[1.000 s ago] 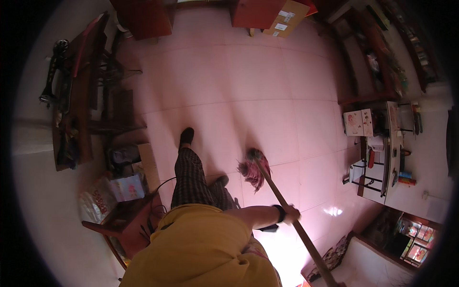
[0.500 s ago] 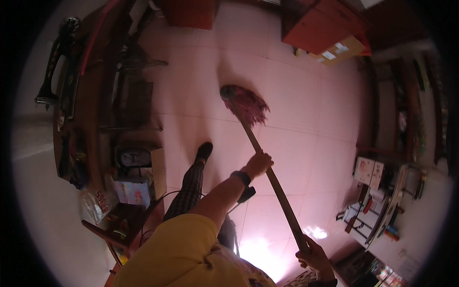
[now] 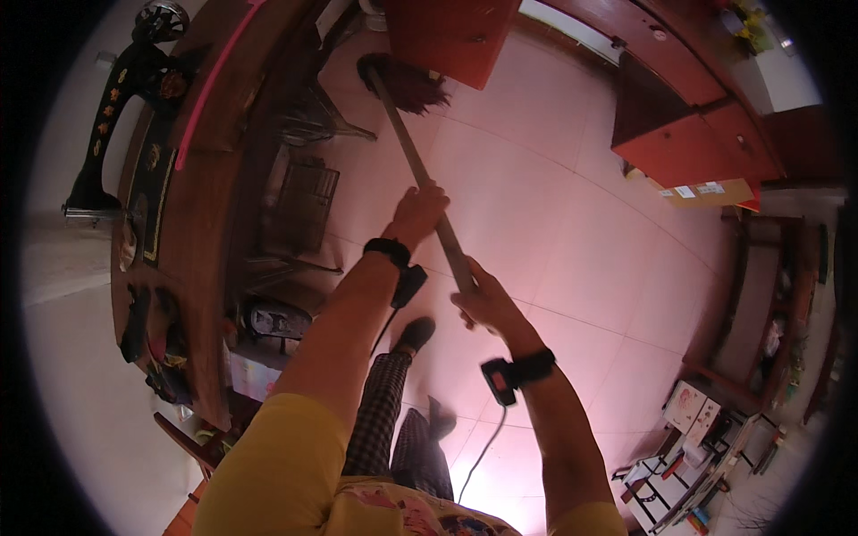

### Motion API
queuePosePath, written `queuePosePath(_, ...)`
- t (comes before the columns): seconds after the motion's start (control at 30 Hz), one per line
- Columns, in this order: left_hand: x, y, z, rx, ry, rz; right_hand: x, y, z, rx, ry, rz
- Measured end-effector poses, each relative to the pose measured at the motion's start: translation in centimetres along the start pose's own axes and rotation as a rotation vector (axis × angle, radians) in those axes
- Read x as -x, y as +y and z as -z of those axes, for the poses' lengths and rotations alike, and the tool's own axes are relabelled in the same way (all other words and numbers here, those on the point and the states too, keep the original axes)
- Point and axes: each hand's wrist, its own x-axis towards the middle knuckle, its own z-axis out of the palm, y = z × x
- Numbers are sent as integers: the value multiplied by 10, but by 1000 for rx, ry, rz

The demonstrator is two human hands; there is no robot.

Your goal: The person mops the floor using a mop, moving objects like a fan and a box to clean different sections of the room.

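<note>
A mop (image 3: pixel 407 145) with a long wooden handle slants away from me across the pinkish tiled floor. Its dark reddish strands (image 3: pixel 413 87) lie at the far end, close to the foot of a red cabinet. My left hand (image 3: pixel 416 214) is wrapped round the middle of the handle. Nearer to me, my right hand (image 3: pixel 487 299) grips the handle's top end. Each wrist wears a dark band with a small device and a cable.
Left stands a wooden sewing table (image 3: pixel 201 241) with a black sewing machine (image 3: pixel 112 125) and an iron frame below. Red cabinets (image 3: pixel 447 40) stand ahead and far right (image 3: pixel 697 147), the latter beside a flat cardboard piece (image 3: pixel 706 193). A bench (image 3: pixel 746 313) and a rack (image 3: pixel 679 482) line the right.
The mop has been pushed forward and left, its head now by the red cabinet. My right hand has come up from the lower right, nearer my left. My view has shifted forward.
</note>
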Motion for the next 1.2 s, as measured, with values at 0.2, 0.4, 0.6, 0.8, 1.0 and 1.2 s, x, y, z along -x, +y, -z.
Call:
queuePosePath(0.2,5,-50,9,3,208,8,-111,-39,-26,602,65,255)
queuePosePath(0.4,8,-34,-7,217,263,33,-94,-33,-7,968,118,268)
queuePosePath(0.6,-6,11,-22,337,371,111,5,-41,44,1436,147,198)
queuePosePath(0.8,-20,44,-35,469,356,168,104,-49,67,1630,313,169)
queuePosePath(1.0,-5,100,-62,466,330,53,189,-22,64,1614,348,57)
queuePosePath(1.2,44,150,-74,391,9,-13,305,35,38,1291,236,-285)
